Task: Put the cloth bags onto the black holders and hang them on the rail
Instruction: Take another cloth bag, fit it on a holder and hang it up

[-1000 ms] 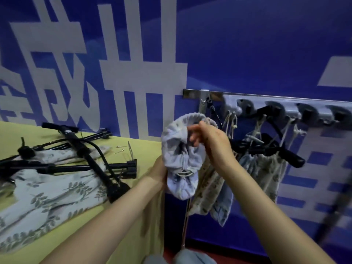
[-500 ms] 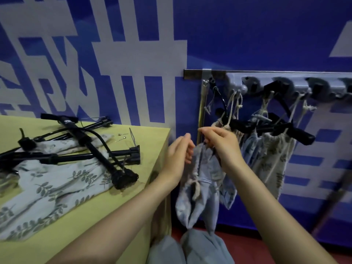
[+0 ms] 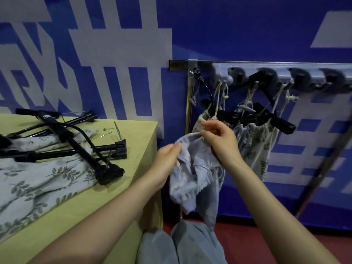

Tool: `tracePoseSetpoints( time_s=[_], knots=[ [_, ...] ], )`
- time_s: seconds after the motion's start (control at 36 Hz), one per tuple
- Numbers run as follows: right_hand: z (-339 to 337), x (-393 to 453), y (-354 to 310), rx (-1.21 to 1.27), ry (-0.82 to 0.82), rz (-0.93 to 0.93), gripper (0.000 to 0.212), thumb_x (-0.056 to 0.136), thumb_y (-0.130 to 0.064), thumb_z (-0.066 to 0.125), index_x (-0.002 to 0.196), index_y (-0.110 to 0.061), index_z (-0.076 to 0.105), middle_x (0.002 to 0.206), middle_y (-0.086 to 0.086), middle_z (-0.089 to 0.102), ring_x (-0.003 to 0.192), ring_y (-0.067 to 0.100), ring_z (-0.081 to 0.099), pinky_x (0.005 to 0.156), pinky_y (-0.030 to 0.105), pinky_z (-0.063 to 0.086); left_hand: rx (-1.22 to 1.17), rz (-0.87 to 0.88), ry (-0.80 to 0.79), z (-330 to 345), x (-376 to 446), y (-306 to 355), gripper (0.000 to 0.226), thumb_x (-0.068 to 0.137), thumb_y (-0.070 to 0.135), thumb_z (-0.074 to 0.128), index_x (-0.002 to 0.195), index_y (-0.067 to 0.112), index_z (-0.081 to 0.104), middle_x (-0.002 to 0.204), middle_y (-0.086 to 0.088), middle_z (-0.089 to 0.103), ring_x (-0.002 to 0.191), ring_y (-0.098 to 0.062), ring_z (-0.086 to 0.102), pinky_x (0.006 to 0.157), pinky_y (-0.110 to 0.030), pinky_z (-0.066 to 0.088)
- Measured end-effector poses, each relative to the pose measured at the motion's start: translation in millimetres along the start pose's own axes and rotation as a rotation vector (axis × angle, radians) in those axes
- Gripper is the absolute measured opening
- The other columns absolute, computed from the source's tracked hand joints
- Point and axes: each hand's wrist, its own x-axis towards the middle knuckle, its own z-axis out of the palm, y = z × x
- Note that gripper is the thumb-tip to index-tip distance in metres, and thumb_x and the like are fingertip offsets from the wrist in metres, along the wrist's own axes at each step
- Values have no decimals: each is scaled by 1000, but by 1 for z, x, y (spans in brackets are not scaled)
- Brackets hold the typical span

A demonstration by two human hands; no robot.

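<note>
A pale blue cloth bag [image 3: 192, 178] hangs between my hands, just right of the table's corner. My left hand [image 3: 165, 161] grips its left edge, and my right hand [image 3: 219, 138] pinches the top rim. Behind them a metal rail [image 3: 266, 62] with grey hooks runs along the blue wall. Several leaf-print bags [image 3: 255, 149] hang from it on black holders [image 3: 262, 119]. More black holders [image 3: 76, 141] lie in a pile on the yellow table [image 3: 80, 206], on top of leaf-print cloth bags [image 3: 38, 183].
Small metal pins [image 3: 106, 132] lie near the table's back edge. A dark rod [image 3: 323, 168] leans against the wall at the right. My knees in grey trousers [image 3: 181, 244] show at the bottom, above a red floor.
The blue bag came down from a bunched ball near rail height and now hangs open between my hands. My left hand took hold of its left edge. The camera tilted down.
</note>
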Motion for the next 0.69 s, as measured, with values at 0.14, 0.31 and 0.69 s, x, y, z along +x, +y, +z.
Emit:
tracePoseSetpoints(
  time_s=[0.14, 0.31, 0.69],
  knots=[
    [-4, -12, 20, -278, -129, 215, 27, 84, -33, 71, 106, -19, 64, 92, -2, 65, 74, 8, 59, 59, 17, 46, -245, -105, 117, -15, 14, 8, 34, 99, 29, 49, 113, 2, 65, 108, -21, 68, 104, -33, 65, 97, -43, 49],
    [-4, -28, 28, -365, -554, 499, 48, 83, -52, 66, 85, -4, 68, 71, 4, 59, 66, 16, 57, 60, 26, 44, -407, -163, 106, -20, 15, 7, 40, 96, 41, 51, 118, 10, 64, 112, -18, 69, 105, -33, 65, 100, -50, 47],
    [1, -9, 14, 1308, -86, 786, 47, 73, 0, 73, 116, 10, 57, 103, 28, 65, 98, 32, 61, 91, 40, 48, 633, 305, 217, -41, 18, 1, 40, 102, 34, 36, 75, 13, 54, 63, -6, 52, 59, -18, 48, 52, -29, 33]
  ],
)
